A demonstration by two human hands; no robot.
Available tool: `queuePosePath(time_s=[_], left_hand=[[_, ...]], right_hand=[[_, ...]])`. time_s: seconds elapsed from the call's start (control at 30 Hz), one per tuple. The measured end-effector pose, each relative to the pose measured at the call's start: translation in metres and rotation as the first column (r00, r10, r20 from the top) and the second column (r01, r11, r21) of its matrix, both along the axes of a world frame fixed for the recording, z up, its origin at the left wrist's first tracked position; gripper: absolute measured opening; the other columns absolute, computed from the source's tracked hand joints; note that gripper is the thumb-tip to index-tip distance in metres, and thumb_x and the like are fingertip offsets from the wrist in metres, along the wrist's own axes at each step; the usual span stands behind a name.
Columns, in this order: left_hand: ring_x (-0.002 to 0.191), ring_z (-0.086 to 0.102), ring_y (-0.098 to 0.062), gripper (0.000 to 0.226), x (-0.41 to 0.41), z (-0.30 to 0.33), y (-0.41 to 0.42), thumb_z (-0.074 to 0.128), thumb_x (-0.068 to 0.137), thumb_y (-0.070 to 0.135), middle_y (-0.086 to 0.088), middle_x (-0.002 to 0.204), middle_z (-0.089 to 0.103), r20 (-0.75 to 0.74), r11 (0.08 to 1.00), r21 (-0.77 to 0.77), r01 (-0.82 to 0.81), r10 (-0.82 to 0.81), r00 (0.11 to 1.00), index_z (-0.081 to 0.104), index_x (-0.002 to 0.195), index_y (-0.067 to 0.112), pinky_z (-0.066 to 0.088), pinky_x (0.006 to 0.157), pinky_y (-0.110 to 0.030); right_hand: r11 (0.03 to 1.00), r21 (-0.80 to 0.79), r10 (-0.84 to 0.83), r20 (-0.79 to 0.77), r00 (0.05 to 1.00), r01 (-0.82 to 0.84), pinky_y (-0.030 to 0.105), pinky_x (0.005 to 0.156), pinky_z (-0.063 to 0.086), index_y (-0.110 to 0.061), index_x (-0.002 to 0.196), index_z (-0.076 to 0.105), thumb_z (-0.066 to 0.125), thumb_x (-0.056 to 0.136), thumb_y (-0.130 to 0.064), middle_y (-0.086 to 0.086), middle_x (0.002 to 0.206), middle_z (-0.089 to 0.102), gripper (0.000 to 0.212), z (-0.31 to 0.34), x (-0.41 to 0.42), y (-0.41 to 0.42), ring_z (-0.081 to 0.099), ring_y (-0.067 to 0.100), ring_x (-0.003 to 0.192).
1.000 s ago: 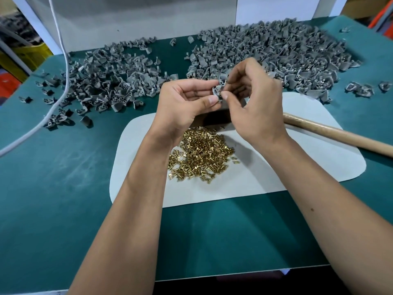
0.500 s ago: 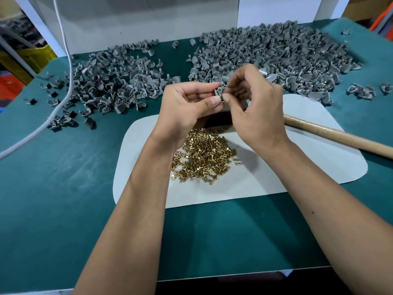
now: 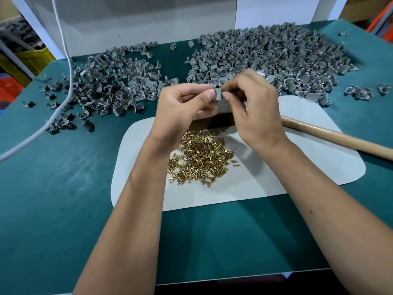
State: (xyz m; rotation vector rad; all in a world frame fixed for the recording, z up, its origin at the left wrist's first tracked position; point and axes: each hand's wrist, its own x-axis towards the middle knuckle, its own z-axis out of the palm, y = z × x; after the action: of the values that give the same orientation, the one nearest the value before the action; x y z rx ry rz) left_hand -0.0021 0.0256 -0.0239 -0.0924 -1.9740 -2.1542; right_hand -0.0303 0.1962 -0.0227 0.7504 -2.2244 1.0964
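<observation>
Green bench top (image 3: 53,199) is filling most of the frame, with a white pad (image 3: 297,171) lying across the middle. Both hands are working dead centre, just above the pad's upper edge. The left hand (image 3: 180,107) is pinching a small grey clip (image 3: 218,95) between thumb and forefinger. The right hand (image 3: 255,111) is pinching the same clip from the other side, fingers curled in tight. My guess is something from the pin pile (image 3: 202,158), sitting on the pad right below the wrists, is getting pushed into the clip.

If you're doing this step, I'd be bracing the clip with the left thumb so its hole is facing the right fingertips. I'd also be lining things up straight before pushing. Staying over the pad helps too, so anything dropped is landing on white, not green. Go easy on the squeeze so the clip isn't flexing.

Stuff I'm not making out:
- I can't tell whether the right fingers are also holding one from the pile, since it's too tiny and tucked behind the fingertips.
- The clip's hole is hidden.
- A dark block (image 3: 219,124) under the hands is mostly covered.
- The wooden handle (image 3: 340,139) is running off the right edge, so no idea what tool it is.
- With the grey heaps at upper left (image 3: 106,81) and upper right (image 3: 276,56), I can't tell which is the finished one.
</observation>
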Motion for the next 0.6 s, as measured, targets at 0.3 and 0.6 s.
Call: queuePosePath(time_s=[0.3,0.6], left_hand=[[0.090,0.077,-0.028,0.032,-0.004,-0.004,0.018,0.084,0.074,-0.011,-0.018,0.097,0.078,-0.126,0.976,-0.151,-0.157,0.138,0.982,0.075,0.104,-0.007,0.062,0.088,-0.039],[0.087,0.077,-0.034,0.022,-0.003,-0.007,0.028,0.082,0.075,-0.012,-0.018,0.090,0.078,-0.066,0.975,-0.120,-0.187,0.181,0.981,0.077,0.093,-0.002,0.062,0.088,-0.050]], right_hand=[[0.997,-0.021,-0.078,0.096,0.992,0.080,0.018,0.081,0.041,-0.005,0.099,0.069,0.062,0.096,-0.008,0.005,0.101,0.064,0.008,-0.001,-0.004,-0.001,0.055,0.013,0.093],[0.991,-0.007,-0.129,0.070,0.989,0.130,0.018,0.079,0.042,-0.006,0.094,0.072,0.068,0.091,-0.008,0.005,0.095,0.068,0.006,-0.001,-0.001,-0.001,0.058,0.014,0.087]])
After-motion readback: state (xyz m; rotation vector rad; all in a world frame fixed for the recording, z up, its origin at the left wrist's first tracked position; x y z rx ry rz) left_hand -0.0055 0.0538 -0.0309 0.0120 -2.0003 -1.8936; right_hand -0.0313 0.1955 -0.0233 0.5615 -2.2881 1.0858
